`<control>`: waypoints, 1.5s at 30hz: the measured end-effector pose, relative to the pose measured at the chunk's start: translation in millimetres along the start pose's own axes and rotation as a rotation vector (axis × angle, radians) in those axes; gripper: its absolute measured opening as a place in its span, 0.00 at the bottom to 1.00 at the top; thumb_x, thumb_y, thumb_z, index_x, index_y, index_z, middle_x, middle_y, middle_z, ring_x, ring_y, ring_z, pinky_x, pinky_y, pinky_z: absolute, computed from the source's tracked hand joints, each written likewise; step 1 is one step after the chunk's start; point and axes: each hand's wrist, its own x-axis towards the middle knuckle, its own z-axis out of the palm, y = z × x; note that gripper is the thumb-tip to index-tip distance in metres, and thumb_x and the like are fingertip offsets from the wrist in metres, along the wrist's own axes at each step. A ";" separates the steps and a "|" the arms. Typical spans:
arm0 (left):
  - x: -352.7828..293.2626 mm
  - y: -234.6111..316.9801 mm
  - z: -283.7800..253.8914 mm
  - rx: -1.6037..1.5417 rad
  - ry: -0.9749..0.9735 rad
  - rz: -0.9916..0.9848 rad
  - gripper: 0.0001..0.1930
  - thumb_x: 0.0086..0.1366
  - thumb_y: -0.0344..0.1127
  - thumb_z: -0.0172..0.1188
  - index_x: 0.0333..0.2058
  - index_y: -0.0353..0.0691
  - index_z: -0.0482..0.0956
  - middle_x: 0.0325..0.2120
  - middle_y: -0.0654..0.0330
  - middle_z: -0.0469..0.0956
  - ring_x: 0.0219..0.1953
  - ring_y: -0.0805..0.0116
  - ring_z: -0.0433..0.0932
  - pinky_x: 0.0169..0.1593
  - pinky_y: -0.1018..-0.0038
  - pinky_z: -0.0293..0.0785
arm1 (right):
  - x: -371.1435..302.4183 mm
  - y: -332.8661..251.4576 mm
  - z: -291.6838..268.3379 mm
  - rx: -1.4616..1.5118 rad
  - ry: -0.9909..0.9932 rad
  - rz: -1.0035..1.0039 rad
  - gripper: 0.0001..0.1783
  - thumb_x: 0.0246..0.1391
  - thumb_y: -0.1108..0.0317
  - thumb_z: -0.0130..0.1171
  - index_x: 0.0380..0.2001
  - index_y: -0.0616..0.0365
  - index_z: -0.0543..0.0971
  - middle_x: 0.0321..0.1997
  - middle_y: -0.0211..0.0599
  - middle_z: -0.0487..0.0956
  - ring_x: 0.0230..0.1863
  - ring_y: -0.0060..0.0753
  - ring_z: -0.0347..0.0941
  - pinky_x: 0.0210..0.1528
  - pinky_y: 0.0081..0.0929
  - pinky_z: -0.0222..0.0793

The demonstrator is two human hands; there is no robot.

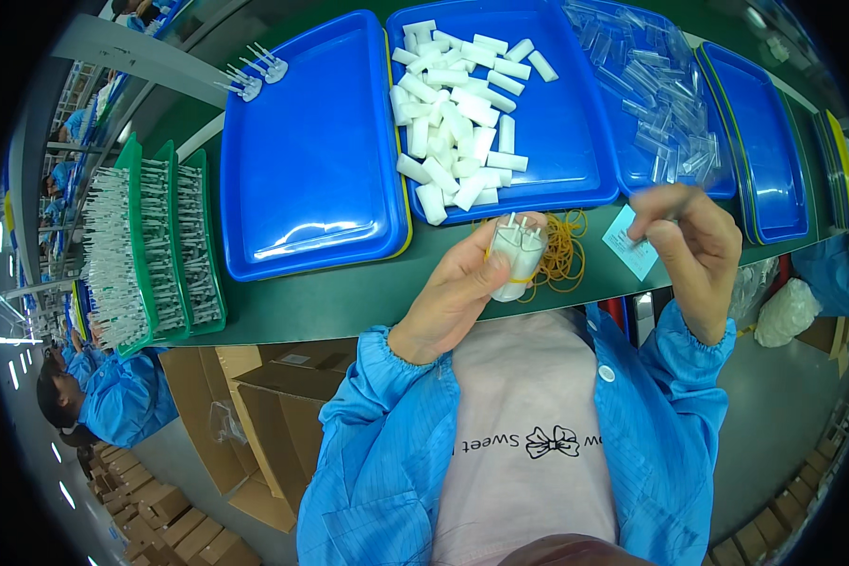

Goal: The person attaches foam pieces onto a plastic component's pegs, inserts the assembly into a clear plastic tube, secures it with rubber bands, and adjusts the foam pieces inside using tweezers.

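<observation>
My left hand (462, 291) is closed round a small bundle of white pieces in a clear plastic sleeve (519, 253), held upright above the table's near edge. A thin yellow band seems to circle its lower part. Slightly blurred, my right hand (690, 247) is raised over a pale blue paper slip (629, 242), its thumb and index finger apart and nothing visible between them. A heap of yellow rubber bands (564, 247) lies on the green table (349, 302), just right of the bundle.
Beyond my hands, one blue tray (566, 141) holds white blocks (462, 113); another carries clear plastic pieces (656, 94). At left, a blue tray (311, 160) has a few white pronged parts (255, 74) on its corner, beside green racks (141, 245) of thin parts. Cardboard boxes (283, 396) stand below.
</observation>
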 end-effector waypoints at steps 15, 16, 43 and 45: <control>-0.7 0.5 -6.0 0.219 0.113 0.242 0.37 0.49 0.43 0.71 0.55 0.40 0.63 0.32 0.63 0.71 0.32 0.71 0.75 0.29 0.79 0.73 | -9.9 30.3 3.8 0.900 -0.528 -0.226 0.23 0.50 0.65 0.63 0.42 0.73 0.72 0.43 0.65 0.76 0.47 0.55 0.75 0.49 0.43 0.71; 0.2 0.7 -5.3 0.217 0.118 0.241 0.37 0.49 0.43 0.71 0.55 0.40 0.63 0.32 0.63 0.71 0.32 0.71 0.75 0.29 0.79 0.73 | -12.8 21.1 -3.1 0.747 -0.483 -0.137 0.18 0.53 0.63 0.60 0.38 0.70 0.77 0.36 0.56 0.79 0.38 0.43 0.77 0.41 0.33 0.72; 9.4 -6.5 1.2 0.676 0.068 0.180 0.36 0.45 0.47 0.73 0.50 0.41 0.66 0.41 0.60 0.74 0.43 0.70 0.73 0.45 0.74 0.69 | -0.3 16.3 38.9 0.447 -0.134 0.061 0.15 0.63 0.64 0.46 0.30 0.66 0.74 0.29 0.37 0.75 0.29 0.23 0.72 0.32 0.21 0.69; 10.0 -3.9 2.6 0.647 0.061 0.143 0.36 0.45 0.45 0.74 0.50 0.39 0.66 0.41 0.61 0.73 0.43 0.72 0.72 0.47 0.75 0.68 | -1.2 17.8 42.4 0.436 -0.128 0.052 0.15 0.62 0.65 0.47 0.29 0.66 0.75 0.28 0.38 0.75 0.28 0.24 0.72 0.31 0.21 0.69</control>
